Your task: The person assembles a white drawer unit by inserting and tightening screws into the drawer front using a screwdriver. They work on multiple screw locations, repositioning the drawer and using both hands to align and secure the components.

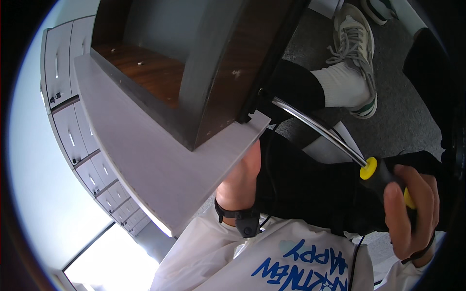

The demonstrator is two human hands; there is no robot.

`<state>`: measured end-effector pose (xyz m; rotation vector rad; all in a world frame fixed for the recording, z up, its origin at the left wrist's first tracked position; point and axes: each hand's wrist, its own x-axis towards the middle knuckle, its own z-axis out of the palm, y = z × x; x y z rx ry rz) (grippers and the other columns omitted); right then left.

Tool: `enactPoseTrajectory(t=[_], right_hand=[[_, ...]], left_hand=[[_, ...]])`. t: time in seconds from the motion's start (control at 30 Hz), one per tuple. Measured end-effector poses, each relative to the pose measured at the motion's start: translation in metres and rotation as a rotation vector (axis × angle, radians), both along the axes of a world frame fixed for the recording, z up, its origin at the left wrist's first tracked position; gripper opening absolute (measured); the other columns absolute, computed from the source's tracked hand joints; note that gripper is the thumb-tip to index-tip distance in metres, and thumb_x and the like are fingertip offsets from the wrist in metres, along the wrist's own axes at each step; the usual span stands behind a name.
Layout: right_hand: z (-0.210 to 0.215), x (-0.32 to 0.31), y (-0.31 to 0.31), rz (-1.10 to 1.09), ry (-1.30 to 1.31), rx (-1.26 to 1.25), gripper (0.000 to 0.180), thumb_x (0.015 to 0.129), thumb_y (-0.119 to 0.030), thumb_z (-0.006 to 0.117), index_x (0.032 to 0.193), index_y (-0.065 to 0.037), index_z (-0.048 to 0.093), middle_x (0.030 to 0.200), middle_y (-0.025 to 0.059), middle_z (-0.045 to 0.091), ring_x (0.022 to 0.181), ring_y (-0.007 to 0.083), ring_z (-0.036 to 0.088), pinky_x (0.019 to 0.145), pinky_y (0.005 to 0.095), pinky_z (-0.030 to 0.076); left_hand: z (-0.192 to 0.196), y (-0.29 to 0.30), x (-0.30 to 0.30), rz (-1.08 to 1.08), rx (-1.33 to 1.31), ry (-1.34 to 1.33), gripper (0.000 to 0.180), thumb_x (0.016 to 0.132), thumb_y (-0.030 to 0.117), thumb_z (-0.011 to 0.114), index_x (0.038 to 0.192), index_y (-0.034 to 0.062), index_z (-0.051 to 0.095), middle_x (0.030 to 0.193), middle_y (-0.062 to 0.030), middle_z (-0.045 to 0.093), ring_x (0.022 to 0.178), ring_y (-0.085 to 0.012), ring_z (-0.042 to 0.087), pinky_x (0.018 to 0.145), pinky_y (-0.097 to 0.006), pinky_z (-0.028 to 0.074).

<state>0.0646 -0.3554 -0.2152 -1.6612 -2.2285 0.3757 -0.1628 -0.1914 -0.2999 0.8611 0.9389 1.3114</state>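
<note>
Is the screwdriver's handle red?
No, the screwdriver held in the right hand has a black handle with yellow parts and a long shiny metal shaft.

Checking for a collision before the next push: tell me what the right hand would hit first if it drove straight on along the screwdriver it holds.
The right hand grips a screwdriver whose shaft points up-left to the dark edge of the wooden furniture piece, beside the grey panel. That edge likely comes first; whether the tip already touches is unclear.
</note>
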Motion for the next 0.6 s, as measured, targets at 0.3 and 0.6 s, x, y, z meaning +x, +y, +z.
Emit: enactPoseTrajectory(t=[0.3,0.6], right_hand=[[0.003,0.003,0.009,-0.597,1.157,-0.747,0.070,0.087,-0.031,0.073,0.138,0.004,0.040,0.096,0.0196,0.067,0.046,0.0158,0.062,0.038,0.0199,0.050],[0.007,-0.008,-0.018,-0.153,0.152,-0.077,0.068,0.082,-0.009,0.078,0.135,-0.001,0.037,0.119,0.0276,0.056,0.084,0.0289,0.069,0.062,0.0355,0.061]], left_hand=[[0.002,0.003,0.006,-0.006,-0.016,-0.088,0.027,0.097,0.027,0.061,0.109,0.0033,0.064,0.094,-0.0056,0.059,0.085,-0.0155,0.048,0.077,-0.028,0.037],[0.002,0.002,0.000,-0.019,-0.003,-0.047,0.030,0.097,0.031,0.060,0.109,0.0035,0.064,0.097,-0.0066,0.060,0.086,-0.0166,0.049,0.079,-0.030,0.038]])
